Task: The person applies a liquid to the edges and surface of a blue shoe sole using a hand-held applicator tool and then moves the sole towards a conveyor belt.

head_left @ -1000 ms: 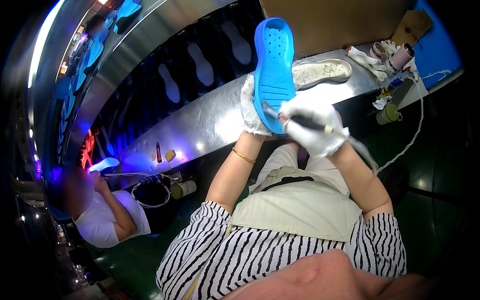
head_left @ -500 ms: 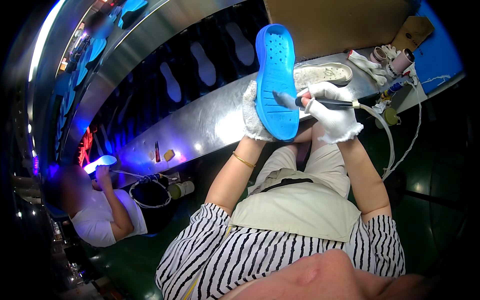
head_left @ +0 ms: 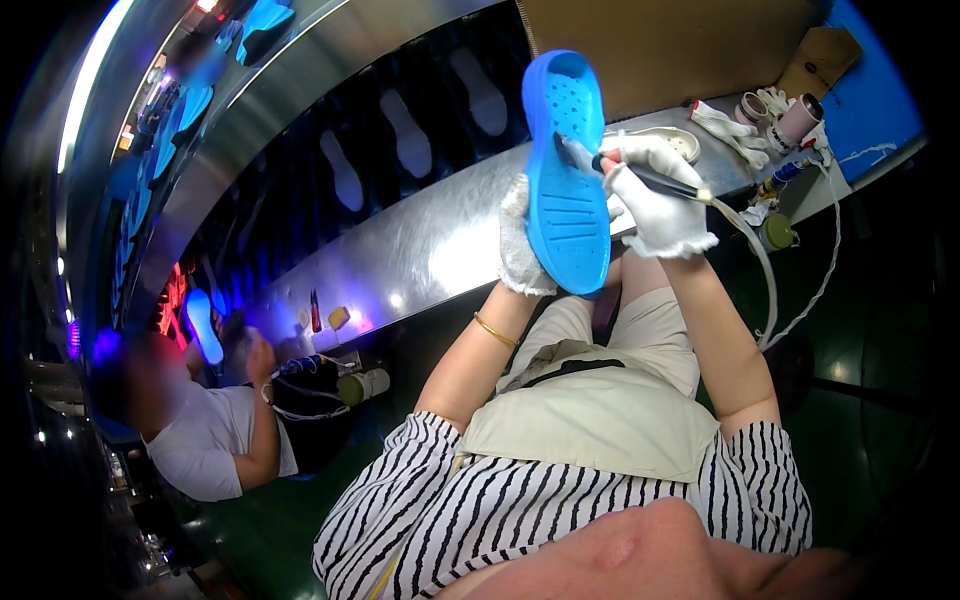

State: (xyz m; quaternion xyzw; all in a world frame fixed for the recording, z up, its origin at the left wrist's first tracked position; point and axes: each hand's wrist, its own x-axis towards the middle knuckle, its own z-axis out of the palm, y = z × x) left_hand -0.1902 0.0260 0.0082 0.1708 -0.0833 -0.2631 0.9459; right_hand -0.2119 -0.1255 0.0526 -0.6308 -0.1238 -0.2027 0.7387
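Note:
A bright blue shoe sole [head_left: 570, 230], with holes at its far end and ridges nearer me, stands up in front of me. My left hand [head_left: 518, 245], in a white glove, grips its left side; most of the fingers are hidden behind the sole. In my right hand [head_left: 655, 205], gloved with bare fingertips, is a brush [head_left: 650, 180] with a dark handle and a hose at its rear. The brush's bristles are at the middle of the sole's inner face. Behind both hands, a white shoe sole [head_left: 682, 143] lies on the metal ledge [head_left: 400, 240], partly covered.
Beyond the ledge, several soles [head_left: 405, 130] lie on a dark conveyor. Spare gloves [head_left: 730, 130] and a pink spool [head_left: 797, 122] are at the right, by a green-lidded jar [head_left: 777, 232]. A co-worker [head_left: 215, 430] at the left handles another sole [head_left: 204, 325]. A yellow sponge [head_left: 338, 317] rests on the ledge.
The brush has moved up the sole from its ridged part towards the holes. The blue sole has shifted slightly right and turned a little. The co-worker's sole is now more upright.

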